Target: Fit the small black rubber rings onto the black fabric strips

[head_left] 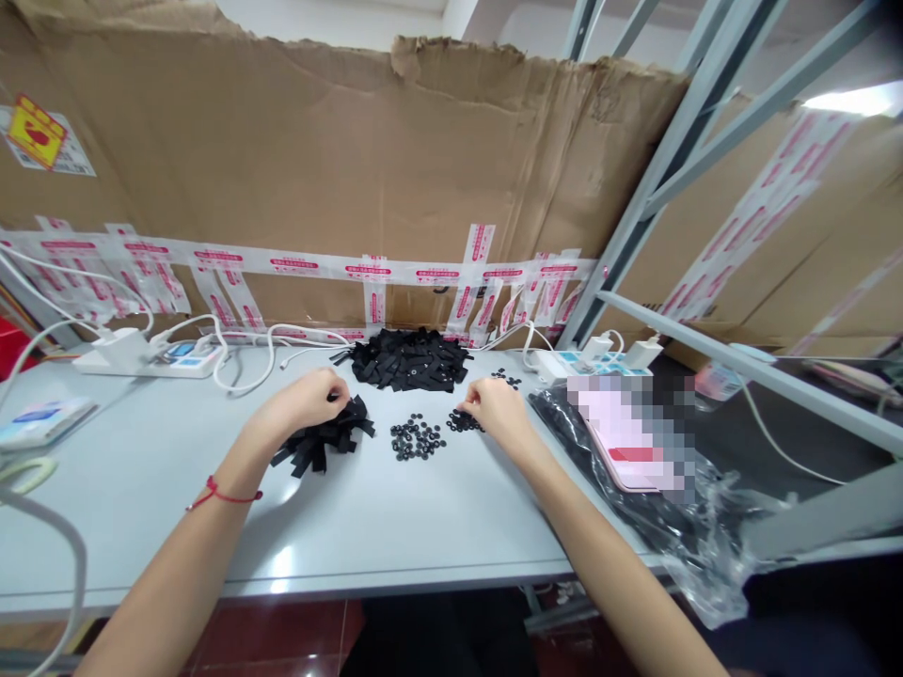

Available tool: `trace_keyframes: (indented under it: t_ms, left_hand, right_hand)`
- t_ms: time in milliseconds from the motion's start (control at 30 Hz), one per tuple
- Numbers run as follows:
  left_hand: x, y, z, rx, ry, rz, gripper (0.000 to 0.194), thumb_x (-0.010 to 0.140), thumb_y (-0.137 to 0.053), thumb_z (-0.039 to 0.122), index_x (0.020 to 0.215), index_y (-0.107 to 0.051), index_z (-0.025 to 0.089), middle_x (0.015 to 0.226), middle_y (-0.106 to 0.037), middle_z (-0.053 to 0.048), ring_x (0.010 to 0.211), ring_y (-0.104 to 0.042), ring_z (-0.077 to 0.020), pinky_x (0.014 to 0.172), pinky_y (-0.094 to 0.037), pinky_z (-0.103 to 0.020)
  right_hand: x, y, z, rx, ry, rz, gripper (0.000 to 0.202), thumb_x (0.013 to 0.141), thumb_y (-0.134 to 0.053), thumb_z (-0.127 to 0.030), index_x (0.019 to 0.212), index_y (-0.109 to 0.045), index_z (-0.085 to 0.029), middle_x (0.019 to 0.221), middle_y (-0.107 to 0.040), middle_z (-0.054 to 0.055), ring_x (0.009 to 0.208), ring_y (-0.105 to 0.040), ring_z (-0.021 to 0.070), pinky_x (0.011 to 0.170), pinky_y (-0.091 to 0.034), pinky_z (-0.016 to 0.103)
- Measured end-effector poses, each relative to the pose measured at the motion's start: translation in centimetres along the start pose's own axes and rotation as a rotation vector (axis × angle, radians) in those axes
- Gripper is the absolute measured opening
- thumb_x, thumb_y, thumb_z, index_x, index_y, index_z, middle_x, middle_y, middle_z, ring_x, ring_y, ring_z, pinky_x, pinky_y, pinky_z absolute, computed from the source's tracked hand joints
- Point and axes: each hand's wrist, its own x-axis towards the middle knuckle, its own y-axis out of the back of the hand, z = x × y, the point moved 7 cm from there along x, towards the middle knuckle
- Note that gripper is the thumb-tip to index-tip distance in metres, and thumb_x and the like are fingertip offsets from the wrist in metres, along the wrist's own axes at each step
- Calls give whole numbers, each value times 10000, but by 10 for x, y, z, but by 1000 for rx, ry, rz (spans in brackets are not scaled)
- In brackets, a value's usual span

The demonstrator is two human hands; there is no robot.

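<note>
Your left hand (310, 399): fingers curled inward above near strips (325, 442); cannot tell whether anything held. Your right hand (497, 406): fingertips drawn close together at right rings (462, 421); cannot tell whether one gripped. Middle rings (416, 438): loose on table (395, 527), between hands. Far strips (409, 362): heaped beyond, near carton (339, 169).

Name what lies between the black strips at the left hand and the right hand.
Two clusters of small round black pieces, one beside the right hand, in the head view.
</note>
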Motion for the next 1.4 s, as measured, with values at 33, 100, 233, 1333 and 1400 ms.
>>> trace_keyframes:
  t_ms: [33,100,233,1333,1400]
  left_hand:
    - [0,-1,-5,78,29,-14,197,694,-511,299,651,-672,194,842,-673,-80,785,-613,-243,780,-457,-331]
    - [0,-1,-9,199,88,-12,242,714,-484,292,780,-692,190,967,-658,-106,945,-595,-294,880,-435,-396]
    - [1,-1,3,186,102,83,288,770,-432,281,899,-668,178,1012,-632,-113,1017,-564,-295,907,-431,-411]
    - [0,-56,66,-729,-119,-220,352,853,-506,467,735,-614,153,697,-633,-4,644,-538,-119,650,-420,-239]
    - [1,-58,64,-743,-109,-240,353,834,-539,462,685,-602,149,640,-591,12,586,-480,-98,591,-374,-225]
  right_hand:
    - [1,-3,1,-41,-15,-25,126,820,-624,-237,774,-713,-160,858,-706,112,831,-633,220,648,-389,265]
    - [1,-7,3,-88,-39,-66,209,888,-533,-246,845,-715,-151,917,-705,130,873,-642,225,675,-401,269]
    - [4,-8,4,-130,-50,-35,322,954,-377,-220,970,-689,-143,986,-684,133,925,-637,221,711,-411,266]
    - [-18,-7,-54,1168,444,57,184,807,-612,-330,880,-505,-199,711,-580,-18,645,-604,132,610,-465,255]
    - [-19,-3,-53,1205,453,38,184,827,-580,-304,958,-491,-211,664,-554,-42,611,-603,126,615,-473,257]
